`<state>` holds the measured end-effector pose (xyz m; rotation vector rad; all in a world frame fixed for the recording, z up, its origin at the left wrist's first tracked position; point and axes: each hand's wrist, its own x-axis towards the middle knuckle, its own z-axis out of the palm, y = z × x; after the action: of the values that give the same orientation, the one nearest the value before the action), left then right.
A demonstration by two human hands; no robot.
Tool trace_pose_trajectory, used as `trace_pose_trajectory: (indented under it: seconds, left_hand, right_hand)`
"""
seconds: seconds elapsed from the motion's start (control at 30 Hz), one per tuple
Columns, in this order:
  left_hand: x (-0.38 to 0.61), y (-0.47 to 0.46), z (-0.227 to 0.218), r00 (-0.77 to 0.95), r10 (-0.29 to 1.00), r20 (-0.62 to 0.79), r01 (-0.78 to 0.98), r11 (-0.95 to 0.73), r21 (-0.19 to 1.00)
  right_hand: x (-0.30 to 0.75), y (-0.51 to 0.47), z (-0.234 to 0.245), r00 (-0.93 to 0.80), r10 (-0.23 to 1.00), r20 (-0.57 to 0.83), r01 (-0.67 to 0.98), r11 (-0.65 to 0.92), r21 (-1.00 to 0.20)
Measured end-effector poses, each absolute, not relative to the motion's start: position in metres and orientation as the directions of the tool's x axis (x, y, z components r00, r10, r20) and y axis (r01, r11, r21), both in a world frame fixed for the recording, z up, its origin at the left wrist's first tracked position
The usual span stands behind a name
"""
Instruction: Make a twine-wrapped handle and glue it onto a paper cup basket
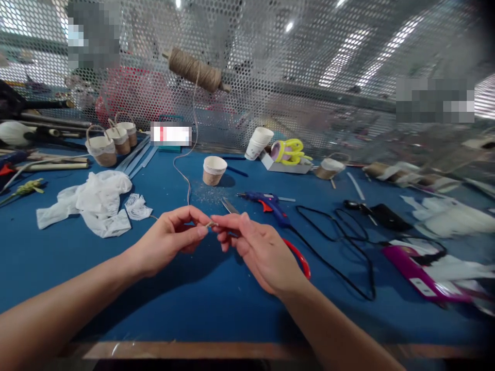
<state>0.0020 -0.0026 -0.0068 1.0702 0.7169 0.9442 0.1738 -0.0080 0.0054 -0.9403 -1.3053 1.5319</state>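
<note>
Over the front half of the table, my left hand (174,234) pinches a small knotted bit of twine (211,224) between thumb and fingertips. My right hand (266,247) meets it from the other side, its fingertips closed on the same twine. Scissors show as a blade tip (229,206) and a red handle (299,256) on either side of my right hand; the hand hides their middle, and whether it touches them I cannot tell. Behind the hands stands a small paper cup (214,171) with a brown wrapped lower part. A blue glue gun (266,201) lies to its right.
A twine spool (195,69) hangs on the mesh, its strand running down to the table. Several handled cups (102,149) stand at back left, behind crumpled white fabric (93,201). Stacked cups (259,142) stand near a box of yellow-handled scissors (288,152). A black cord (336,273) loops on the right.
</note>
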Motion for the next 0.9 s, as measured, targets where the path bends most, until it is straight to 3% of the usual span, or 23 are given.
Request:
trace_pose_trajectory:
  seconds: [0.37, 0.9]
  left_hand:
    - [0.003, -0.004, -0.005, 0.416, 0.909, -0.007, -0.239, 0.116, 0.964]
    - [0.007, -0.007, 0.002, 0.307, 0.951, 0.032, -0.184, 0.026, 0.983]
  right_hand:
    - [0.173, -0.007, 0.006, -0.337, 0.938, -0.074, -0.231, -0.159, -0.960]
    - [0.173, -0.008, -0.003, -0.315, 0.949, -0.020, -0.165, -0.076, -0.983]
